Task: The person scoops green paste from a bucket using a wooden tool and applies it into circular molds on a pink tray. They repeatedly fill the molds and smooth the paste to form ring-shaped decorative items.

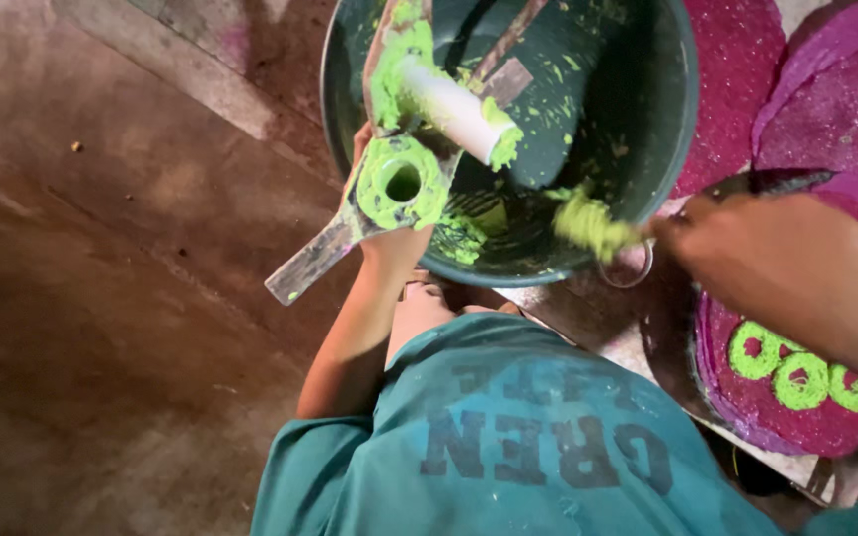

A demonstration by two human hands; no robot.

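Here, view: head camera looks straight down, teal shirt at 6 o'clock.
Left hand (389,223): at 11 o'clock of the frame centre, on the near rim of the bucket; fingers curled closed around the wooden press, mostly hidden behind it.
Wooden press (399,179): flat handle runs out toward 8 o'clock; round barrel opening smeared with green dough; white plunger (454,104) sticks out toward 4 o'clock, dough on its tip.
Right hand (747,248): at 3 o'clock, blurred; fingertips pinched shut on a green dough lump at the bucket's near-right rim.
Green dough lump (588,223): just inside the rim, touching the fingertips, right of the press and apart from it.
Bucket (647,149): dark green, at 12 o'clock, inner wall flecked with dough.
Magenta tray (737,382): at 4 o'clock, under the right forearm; three green dough spirals (801,377) lie on it in a row.
Floor (101,298): brown, worn, fills the 9 o'clock side.
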